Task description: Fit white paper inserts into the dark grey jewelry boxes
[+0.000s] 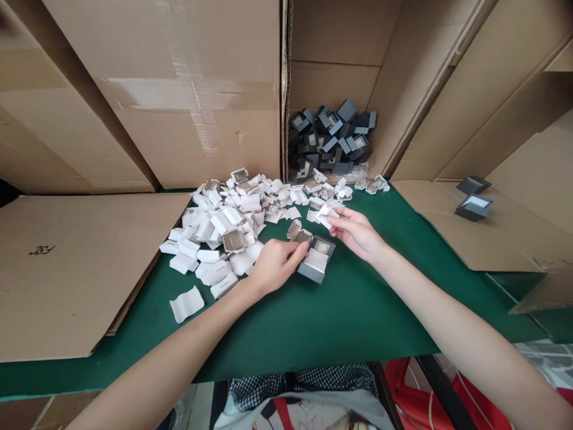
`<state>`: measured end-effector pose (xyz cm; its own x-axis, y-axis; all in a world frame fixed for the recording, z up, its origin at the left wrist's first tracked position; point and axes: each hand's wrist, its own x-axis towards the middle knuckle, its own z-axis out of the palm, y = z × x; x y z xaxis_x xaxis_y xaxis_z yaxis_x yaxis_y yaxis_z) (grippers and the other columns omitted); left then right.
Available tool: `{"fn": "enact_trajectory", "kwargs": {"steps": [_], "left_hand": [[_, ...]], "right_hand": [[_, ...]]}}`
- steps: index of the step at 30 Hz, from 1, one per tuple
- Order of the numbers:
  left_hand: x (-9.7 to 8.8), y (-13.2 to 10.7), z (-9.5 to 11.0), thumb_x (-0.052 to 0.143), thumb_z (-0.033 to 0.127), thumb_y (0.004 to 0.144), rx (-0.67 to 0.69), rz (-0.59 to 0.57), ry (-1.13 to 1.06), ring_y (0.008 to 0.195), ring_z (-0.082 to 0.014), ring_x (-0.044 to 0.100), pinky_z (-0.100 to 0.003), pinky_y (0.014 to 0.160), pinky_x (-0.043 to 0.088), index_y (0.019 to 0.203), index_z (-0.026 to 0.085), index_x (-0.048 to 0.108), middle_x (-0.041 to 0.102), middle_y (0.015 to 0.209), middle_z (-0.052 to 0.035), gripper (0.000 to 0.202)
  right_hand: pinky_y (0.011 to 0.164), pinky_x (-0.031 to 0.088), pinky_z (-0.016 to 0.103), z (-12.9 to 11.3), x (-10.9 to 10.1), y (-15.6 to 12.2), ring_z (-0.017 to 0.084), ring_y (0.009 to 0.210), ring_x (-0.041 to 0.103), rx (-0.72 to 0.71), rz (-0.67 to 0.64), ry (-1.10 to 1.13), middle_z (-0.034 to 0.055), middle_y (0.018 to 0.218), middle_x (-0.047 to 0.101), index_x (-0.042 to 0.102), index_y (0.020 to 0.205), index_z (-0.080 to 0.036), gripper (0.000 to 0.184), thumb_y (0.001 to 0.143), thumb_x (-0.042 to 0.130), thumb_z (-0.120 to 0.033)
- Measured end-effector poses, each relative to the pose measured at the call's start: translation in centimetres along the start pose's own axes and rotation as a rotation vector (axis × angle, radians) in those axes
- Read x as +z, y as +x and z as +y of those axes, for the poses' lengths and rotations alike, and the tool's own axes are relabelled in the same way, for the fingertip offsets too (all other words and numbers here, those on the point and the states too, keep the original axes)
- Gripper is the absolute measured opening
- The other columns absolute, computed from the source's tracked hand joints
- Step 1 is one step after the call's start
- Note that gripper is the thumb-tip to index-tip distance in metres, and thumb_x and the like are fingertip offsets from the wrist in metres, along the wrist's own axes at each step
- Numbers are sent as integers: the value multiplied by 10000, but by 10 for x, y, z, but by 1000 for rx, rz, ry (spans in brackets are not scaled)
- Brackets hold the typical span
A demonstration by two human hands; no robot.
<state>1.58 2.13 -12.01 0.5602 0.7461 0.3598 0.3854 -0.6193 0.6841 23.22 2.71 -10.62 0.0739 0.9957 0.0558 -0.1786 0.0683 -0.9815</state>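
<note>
A small dark grey jewellery-style box (312,273) stands with its lid up on the green table, a white insert inside it. My left hand (278,263) is closed at the box's left side, thumb and fingers against its edge. Pinched between the fingertips of my right hand (356,230) is a folded white insert (325,214), just above and right of the box. Another white insert (296,230) with a greyish hollow lies right behind my left fingers. A large heap of white inserts (219,222) spreads to the left and behind; one curved white piece (187,304) lies apart.
An open cardboard carton (340,77) at the back holds a pile of dark boxes (333,140). Two more dark boxes (473,206) sit on a cardboard flap (452,233) at the right. Another flap (89,263) covers the table's left. Tall cartons (215,89) wall the back.
</note>
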Motion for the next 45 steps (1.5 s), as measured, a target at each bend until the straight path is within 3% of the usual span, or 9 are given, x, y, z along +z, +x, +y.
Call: {"fn": "enact_trajectory", "kwargs": {"steps": [3, 6, 10, 17, 24, 28, 33, 38, 45], "left_hand": [[0, 0, 0, 385, 416, 944, 47, 65, -12, 560, -102, 521, -223, 556, 369, 778, 177, 711, 618, 606, -6, 438], [-1, 2, -1, 441, 361, 928, 102, 206, -35, 683, -113, 568, -231, 632, 417, 947, 182, 688, 681, 825, -28, 304], [-3, 6, 0, 505, 372, 899, 14, 291, -178, 699, -107, 568, -217, 616, 431, 1056, 173, 649, 684, 911, -38, 292], [-2, 7, 1, 563, 374, 867, 38, 224, -296, 714, -99, 535, -196, 598, 406, 924, 179, 693, 628, 820, -21, 241], [-5, 7, 4, 577, 370, 852, 16, 298, -314, 670, -97, 500, -193, 544, 383, 830, 161, 644, 589, 765, -19, 221], [-6, 8, 3, 566, 391, 859, 4, 257, -378, 709, -109, 524, -202, 561, 400, 894, 176, 650, 614, 827, -34, 233], [-2, 9, -1, 592, 363, 845, 0, 254, -426, 757, -110, 533, -218, 648, 439, 1036, 186, 613, 629, 960, -49, 261], [2, 10, -3, 626, 299, 810, -31, 303, -458, 687, -79, 486, -191, 579, 394, 914, 170, 543, 580, 906, -24, 185], [4, 9, -4, 632, 301, 792, -62, 330, -435, 675, -88, 499, -197, 575, 405, 817, 159, 568, 574, 801, -15, 157]], "right_hand": [[560, 458, 217, 0, 1, -1, 76, 612, 538, -17, -14, -24, 9, 799, 636, 643, 898, -157, 362, 614, 820, -295], [574, 468, 240, -4, 7, -6, 104, 659, 564, -94, -28, -133, 26, 833, 657, 648, 900, -159, 348, 633, 803, -320], [657, 501, 295, -10, 19, -17, 152, 749, 615, -262, -112, -318, 40, 855, 672, 655, 896, -171, 292, 686, 768, -339], [621, 462, 283, -10, 34, -35, 143, 740, 586, -434, -169, -472, 34, 869, 646, 653, 938, -185, 195, 793, 683, -312], [751, 519, 325, -15, 31, -37, 169, 858, 620, -358, -325, -330, 50, 972, 664, 673, 1046, -212, 245, 826, 654, -319], [791, 525, 350, -16, 30, -35, 184, 939, 603, -444, -384, -353, 55, 1034, 641, 682, 1059, -244, 239, 832, 650, -311], [873, 511, 398, -12, 33, -37, 220, 1082, 566, -662, -307, -627, 55, 1146, 617, 656, 1059, -265, 255, 809, 677, -310], [781, 526, 374, -11, 35, -41, 208, 951, 605, -789, -249, -724, 59, 1053, 646, 633, 1026, -243, 230, 811, 676, -310], [650, 503, 320, -8, 34, -38, 165, 761, 583, -642, -195, -670, 38, 942, 626, 634, 935, -217, 210, 748, 718, -266]]}}
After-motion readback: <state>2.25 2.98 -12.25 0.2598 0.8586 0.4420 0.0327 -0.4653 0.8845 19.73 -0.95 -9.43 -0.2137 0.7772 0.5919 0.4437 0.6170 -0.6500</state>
